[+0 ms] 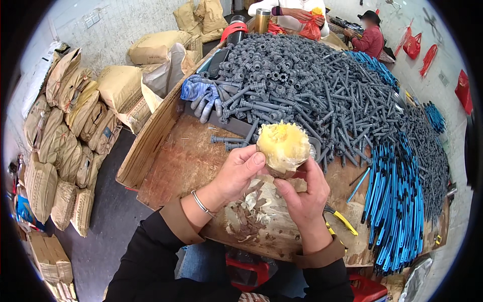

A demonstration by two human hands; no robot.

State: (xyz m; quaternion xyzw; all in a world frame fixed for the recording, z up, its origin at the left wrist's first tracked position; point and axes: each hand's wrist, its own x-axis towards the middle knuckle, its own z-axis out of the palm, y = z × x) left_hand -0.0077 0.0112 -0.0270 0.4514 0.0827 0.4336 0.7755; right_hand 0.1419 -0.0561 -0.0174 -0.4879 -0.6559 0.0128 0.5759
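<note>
A thick, pale-yellow piece of food, like a partly peeled sweet potato with a ragged, broken top, is held up over the table's near side. My left hand grips its left side, thumb at the front. My right hand is closed round its lower right, the thumb near the brownish skin at its base. Beneath my hands, torn scraps of peel lie scattered on the wooden table. Yellow-handled pliers lie just right of my right hand.
Grey plastic fittings are heaped across the table's far side. Blue-and-black strips lie at right. Blue-grey gloves sit at the left edge. Stacked paper sacks stand at left. Two people are beyond the heap; one holds orange food in a red bag.
</note>
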